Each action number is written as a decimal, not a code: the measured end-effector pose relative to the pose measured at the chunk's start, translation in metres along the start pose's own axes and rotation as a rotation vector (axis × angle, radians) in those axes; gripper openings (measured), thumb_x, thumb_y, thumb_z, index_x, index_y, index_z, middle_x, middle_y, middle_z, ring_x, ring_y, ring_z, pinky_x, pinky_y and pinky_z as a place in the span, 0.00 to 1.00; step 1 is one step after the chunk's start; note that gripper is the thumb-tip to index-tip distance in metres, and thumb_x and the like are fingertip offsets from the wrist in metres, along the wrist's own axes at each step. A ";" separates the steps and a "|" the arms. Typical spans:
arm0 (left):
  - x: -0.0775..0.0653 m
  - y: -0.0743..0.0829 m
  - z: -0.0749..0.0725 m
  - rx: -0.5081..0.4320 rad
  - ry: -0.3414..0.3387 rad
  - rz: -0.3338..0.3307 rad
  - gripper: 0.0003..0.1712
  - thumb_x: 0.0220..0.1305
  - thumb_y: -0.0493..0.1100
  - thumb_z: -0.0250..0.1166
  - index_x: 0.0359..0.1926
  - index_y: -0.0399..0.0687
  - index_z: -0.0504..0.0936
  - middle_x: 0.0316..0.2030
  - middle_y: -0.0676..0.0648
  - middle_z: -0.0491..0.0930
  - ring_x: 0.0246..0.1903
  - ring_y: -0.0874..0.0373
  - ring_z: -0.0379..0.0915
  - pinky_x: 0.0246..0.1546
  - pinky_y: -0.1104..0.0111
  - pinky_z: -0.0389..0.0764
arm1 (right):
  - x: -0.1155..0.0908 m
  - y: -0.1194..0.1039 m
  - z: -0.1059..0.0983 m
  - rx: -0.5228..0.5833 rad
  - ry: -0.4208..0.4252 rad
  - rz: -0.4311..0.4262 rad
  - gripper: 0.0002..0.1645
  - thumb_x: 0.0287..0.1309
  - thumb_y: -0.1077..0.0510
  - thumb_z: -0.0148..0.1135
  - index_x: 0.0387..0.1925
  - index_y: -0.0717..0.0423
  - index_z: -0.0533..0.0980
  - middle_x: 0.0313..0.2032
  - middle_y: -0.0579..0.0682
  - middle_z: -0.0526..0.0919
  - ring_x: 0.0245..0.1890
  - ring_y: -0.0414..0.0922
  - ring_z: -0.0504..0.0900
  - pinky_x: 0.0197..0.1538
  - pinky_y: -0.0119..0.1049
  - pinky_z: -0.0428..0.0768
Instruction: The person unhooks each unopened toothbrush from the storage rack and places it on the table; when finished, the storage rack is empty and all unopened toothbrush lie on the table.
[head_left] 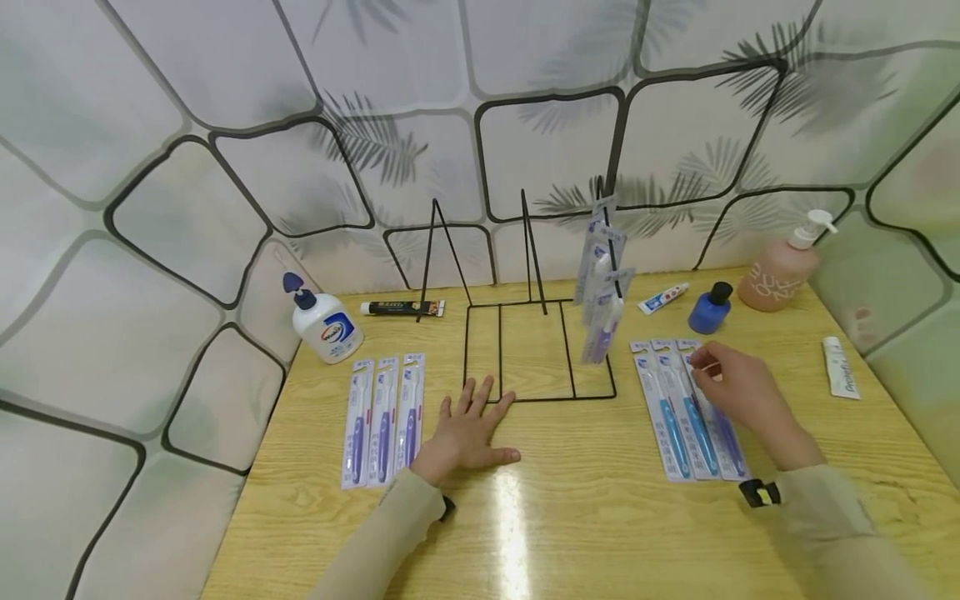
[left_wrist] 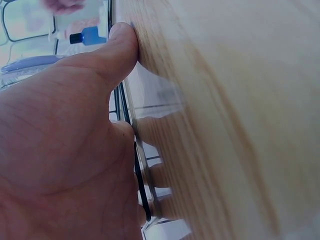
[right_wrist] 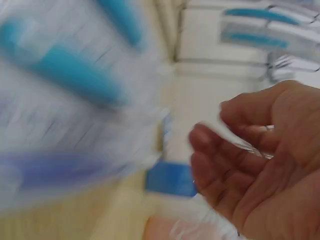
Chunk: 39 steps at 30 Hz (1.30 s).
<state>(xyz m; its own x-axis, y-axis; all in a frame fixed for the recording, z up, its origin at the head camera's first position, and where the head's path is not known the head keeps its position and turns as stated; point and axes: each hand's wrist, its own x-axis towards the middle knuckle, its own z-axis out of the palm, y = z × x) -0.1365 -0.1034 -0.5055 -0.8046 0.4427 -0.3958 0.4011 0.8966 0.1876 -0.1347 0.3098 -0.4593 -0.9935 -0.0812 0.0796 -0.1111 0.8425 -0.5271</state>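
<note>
My left hand (head_left: 468, 437) lies spread on the wooden table, fingertips at the front bar of a black wire display rack (head_left: 540, 400). In the left wrist view, its thumb (left_wrist: 122, 42) stretches along the tabletop. Several packaged toothbrushes (head_left: 603, 312) hang from the rack's right prong; the other two prongs are bare. My right hand (head_left: 738, 392) hovers over the upper end of a purple toothbrush pack (head_left: 727, 442), partly covering it. Its fingers (right_wrist: 210, 160) are loosely bent, with a gap to the thumb and nothing between them. Two blue toothbrush packs (head_left: 678, 417) lie alongside.
Three purple toothbrush packs (head_left: 382, 425) lie left of my left hand. Behind them are a white pump bottle (head_left: 327, 329) and a black toothpaste tube (head_left: 401, 308). At right stand a blue bottle (head_left: 708, 310) and a pink pump bottle (head_left: 780, 271), near small tubes (head_left: 840, 367).
</note>
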 end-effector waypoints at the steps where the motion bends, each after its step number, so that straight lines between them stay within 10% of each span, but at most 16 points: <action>1: 0.000 0.000 0.000 0.004 0.001 -0.002 0.56 0.62 0.81 0.52 0.82 0.72 0.37 0.82 0.48 0.24 0.81 0.42 0.20 0.75 0.34 0.39 | 0.000 -0.009 0.000 0.029 0.057 -0.062 0.10 0.65 0.63 0.62 0.46 0.64 0.79 0.42 0.63 0.86 0.41 0.57 0.85 0.41 0.44 0.84; 5: 0.001 -0.002 0.002 0.009 -0.001 -0.005 0.57 0.62 0.81 0.52 0.82 0.72 0.37 0.82 0.48 0.24 0.81 0.42 0.19 0.75 0.34 0.40 | 0.002 -0.045 0.003 0.190 0.258 -0.310 0.12 0.59 0.70 0.67 0.45 0.60 0.82 0.48 0.58 0.86 0.47 0.35 0.83 0.44 0.20 0.78; 9: 0.001 -0.001 0.002 0.010 -0.005 -0.006 0.56 0.62 0.81 0.51 0.82 0.72 0.36 0.82 0.49 0.23 0.81 0.42 0.19 0.75 0.34 0.39 | 0.006 -0.076 0.007 0.378 0.315 -0.424 0.16 0.55 0.75 0.67 0.43 0.59 0.84 0.60 0.58 0.80 0.59 0.25 0.72 0.53 0.16 0.70; 16: -0.001 0.000 0.003 0.001 0.001 -0.001 0.56 0.62 0.80 0.52 0.82 0.71 0.37 0.82 0.49 0.24 0.81 0.42 0.21 0.75 0.34 0.39 | 0.019 -0.098 0.021 0.532 0.261 -0.452 0.14 0.57 0.75 0.66 0.42 0.59 0.84 0.61 0.55 0.77 0.63 0.31 0.71 0.59 0.22 0.69; 26: -0.001 -0.001 0.003 0.019 0.002 -0.005 0.56 0.62 0.81 0.51 0.82 0.72 0.36 0.82 0.49 0.23 0.81 0.42 0.20 0.76 0.34 0.40 | 0.020 -0.111 0.031 0.621 0.360 -0.478 0.13 0.59 0.79 0.60 0.34 0.64 0.84 0.35 0.57 0.84 0.39 0.30 0.81 0.42 0.21 0.78; 39: -0.002 -0.002 0.000 0.001 -0.003 -0.004 0.56 0.63 0.80 0.53 0.82 0.72 0.37 0.82 0.48 0.24 0.81 0.42 0.20 0.76 0.34 0.39 | -0.015 -0.101 0.000 0.520 0.472 -0.395 0.15 0.54 0.83 0.62 0.30 0.62 0.83 0.32 0.39 0.85 0.37 0.25 0.82 0.43 0.15 0.77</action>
<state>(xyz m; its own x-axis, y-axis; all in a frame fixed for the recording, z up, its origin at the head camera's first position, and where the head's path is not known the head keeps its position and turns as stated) -0.1355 -0.1057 -0.5054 -0.8046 0.4394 -0.3995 0.3985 0.8983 0.1854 -0.1083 0.2259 -0.4070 -0.7763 0.0105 0.6303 -0.5644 0.4337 -0.7024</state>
